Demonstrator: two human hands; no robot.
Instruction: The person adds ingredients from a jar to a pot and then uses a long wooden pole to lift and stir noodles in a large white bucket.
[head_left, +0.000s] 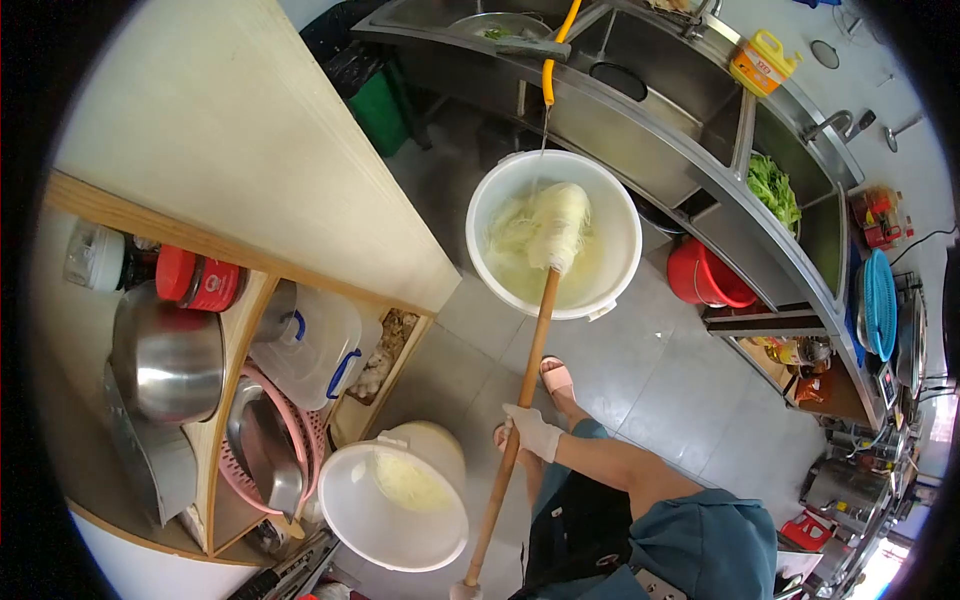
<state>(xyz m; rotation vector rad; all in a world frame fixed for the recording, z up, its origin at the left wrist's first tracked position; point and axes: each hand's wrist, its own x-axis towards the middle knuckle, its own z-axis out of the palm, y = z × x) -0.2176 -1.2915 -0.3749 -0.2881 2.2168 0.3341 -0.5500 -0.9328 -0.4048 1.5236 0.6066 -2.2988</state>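
My right hand (535, 432), in a white glove, is wrapped around the wooden handle of a string mop (530, 370). Lower on the same handle, at the bottom edge of the view, my gloved left hand (465, 592) grips it and is mostly cut off. The mop's pale, wet head rests in a large white tub (478, 235) of cloudy, yellowish water, its strands spread to the left. Above the tub hangs a yellow hose (548, 82), with a thin stream of water running down from it.
A second white bucket (340, 510) with pale yellowish contents stands near the wooden shelf (245, 330). Steel sinks (650, 110) line the far side, with leafy greens (772, 190) in one. A red bucket (700, 275) sits beneath. My sandalled feet are on grey tiles (640, 370).
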